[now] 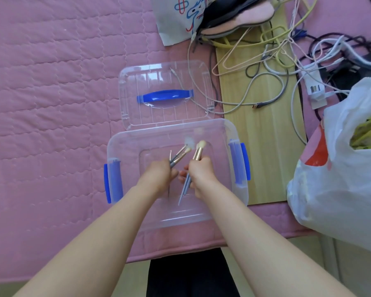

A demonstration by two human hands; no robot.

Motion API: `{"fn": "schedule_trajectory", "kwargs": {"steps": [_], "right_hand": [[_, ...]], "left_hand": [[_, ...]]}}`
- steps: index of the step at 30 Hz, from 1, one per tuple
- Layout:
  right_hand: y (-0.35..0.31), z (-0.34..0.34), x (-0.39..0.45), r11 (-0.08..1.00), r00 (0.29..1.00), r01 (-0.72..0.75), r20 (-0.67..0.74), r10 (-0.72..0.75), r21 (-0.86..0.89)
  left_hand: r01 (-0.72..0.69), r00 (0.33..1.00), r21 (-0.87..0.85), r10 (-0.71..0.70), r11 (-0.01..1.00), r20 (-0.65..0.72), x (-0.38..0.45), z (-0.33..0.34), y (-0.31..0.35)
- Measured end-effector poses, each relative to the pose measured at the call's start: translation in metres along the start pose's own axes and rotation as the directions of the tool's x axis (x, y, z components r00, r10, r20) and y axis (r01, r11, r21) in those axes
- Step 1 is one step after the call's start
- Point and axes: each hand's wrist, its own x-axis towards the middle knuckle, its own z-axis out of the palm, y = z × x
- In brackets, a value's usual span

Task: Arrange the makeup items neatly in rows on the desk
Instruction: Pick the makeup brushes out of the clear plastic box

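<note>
While both fists were closed, left hand (161, 173) gripping thin brushes (178, 156) and right hand (199, 170) the gold brush (198, 152), bunched handles risked slipping into the clear box (124, 151).

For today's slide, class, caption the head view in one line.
Both hands, left hand and right hand, grip makeup brushes above an open clear box.

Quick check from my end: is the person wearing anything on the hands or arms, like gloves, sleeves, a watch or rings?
Nothing that shows. The left hand and right hand are bare, with no gloves, and I see no rings. Both forearms are uncovered to the frame's bottom edge, with no sleeves, watch or bracelet in view. Nails look short; whether they are polished is too blurred to tell.
</note>
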Motion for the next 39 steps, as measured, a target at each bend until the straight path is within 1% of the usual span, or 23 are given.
{"fn": "schedule_trajectory", "kwargs": {"steps": [1, 3, 6, 8, 10, 13, 17, 21, 25, 27, 28, 30, 33, 37, 39], "right_hand": [[-0.002, -0.003, -0.007, 1.0, 1.0, 0.005, 0.017, -0.005, -0.016], [-0.006, -0.011, -0.022, 0.999, 0.998, 0.016, 0.053, -0.014, -0.035], [-0.011, -0.024, -0.049, 0.999, 0.996, 0.025, 0.089, -0.022, -0.027], [-0.014, -0.034, -0.069, 0.998, 0.994, 0.049, 0.104, -0.045, -0.042], [-0.018, -0.045, -0.092, 0.995, 0.99, 0.076, 0.125, -0.067, -0.066], [-0.028, -0.062, -0.129, 0.99, 0.981, 0.104, 0.174, -0.088, -0.09], [-0.04, -0.083, -0.181, 0.987, 0.962, 0.13, 0.253, -0.104, -0.089], [-0.049, -0.101, -0.231, 0.959, 0.919, 0.254, 0.34, -0.198, -0.127], [-0.053, -0.114, -0.281, 0.925, 0.873, 0.345, 0.416, -0.253, -0.161], [-0.053, -0.118, -0.303, 0.898, 0.845, 0.397, 0.458, -0.278, -0.187], [-0.052, -0.119, -0.316, 0.884, 0.83, 0.422, 0.479, -0.288, -0.2], [-0.049, -0.121, -0.33, 0.872, 0.814, 0.443, 0.501, -0.294, -0.207], [-0.04, -0.119, -0.357, 0.841, 0.783, 0.477, 0.558, -0.276, -0.254], [-0.026, -0.103, -0.387, 0.752, 0.737, 0.561, 0.621, -0.265, -0.345], [-0.019, -0.09, -0.401, 0.684, 0.703, 0.619, 0.661, -0.263, -0.386]], "left_hand": [[-0.015, 1.0, -0.057, 0.015, 0.998, -0.003, -0.007, -0.004, 0.001], [-0.019, 1.0, -0.242, 0.017, 0.97, -0.011, -0.025, -0.012, 0.004], [-0.02, 0.999, -0.484, 0.002, 0.875, -0.039, -0.056, -0.026, 0.011], [-0.019, 0.998, -0.609, -0.017, 0.793, -0.054, -0.081, -0.036, 0.018], [0.001, 0.996, -0.729, -0.065, 0.684, -0.059, -0.108, -0.045, 0.026], [0.013, 0.99, -0.84, -0.123, 0.543, -0.064, -0.151, -0.055, 0.038], [-0.035, 0.984, -0.916, -0.147, 0.4, -0.102, -0.21, -0.065, 0.054], [-0.11, 0.971, -0.962, -0.182, 0.25, -0.158, -0.264, -0.07, 0.065], [-0.188, 0.961, -0.978, -0.19, 0.094, -0.203, -0.315, -0.076, 0.071], [-0.227, 0.952, -0.973, -0.203, 0.038, -0.23, -0.337, -0.078, 0.069], [-0.242, 0.946, -0.97, -0.216, 0.021, -0.24, -0.35, -0.078, 0.066], [-0.262, 0.941, -0.965, -0.214, 0.022, -0.261, -0.367, -0.076, 0.063], [-0.287, 0.925, -0.958, -0.261, 0.002, -0.277, -0.401, -0.072, 0.05], [-0.303, 0.896, -0.951, -0.357, -0.056, -0.264, -0.439, -0.059, 0.027], [-0.314, 0.876, -0.945, -0.414, -0.098, -0.248, -0.456, -0.053, 0.013]]}}
